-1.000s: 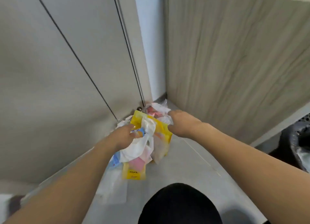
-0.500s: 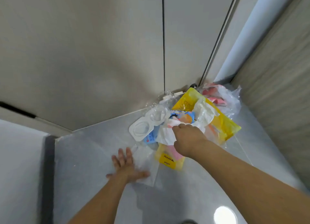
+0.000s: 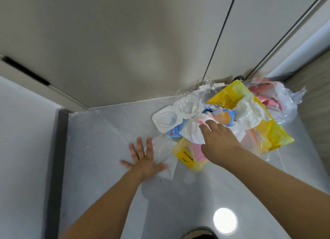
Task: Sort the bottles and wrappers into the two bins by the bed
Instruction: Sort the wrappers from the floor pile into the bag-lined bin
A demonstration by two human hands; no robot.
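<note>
Since half a second ago, my left hand (image 3: 144, 160) is hardly shifting: it is still lying flat on the pale floor (image 3: 100, 149) at centre frame, fingers spread, with its thumb side resting on a crumpled clear wrapper (image 3: 165, 153). My right hand (image 3: 218, 140) is staying over the pile of wrappers (image 3: 223, 120) at centre right, but its fingers are now reaching further out across a white tissue (image 3: 192, 131); I am touching it with fairly straight fingers, and I cannot tell whether I am pinching any of it.

Everything is sitting heaped in the corner where the floor is meeting the beige cabinet doors (image 3: 142, 42). A white twin-cup plastic tray (image 3: 171, 118) is lying at the left edge of the pile, touching a blue packet (image 3: 174, 132). A large yellow bag (image 3: 250, 117) is lying tilted across the right side, with another crumpled tissue (image 3: 250, 111) on top of it. Behind it, at upper right, a clear bag with pink things inside (image 3: 275, 95) is leaning toward the wood-grain panel (image 3: 314, 103). A small yellow packet (image 3: 187, 156) is lying just below my right wrist, partly under it.

A round light reflection (image 3: 225, 220) is glaring on the floor at the lower right.
</note>
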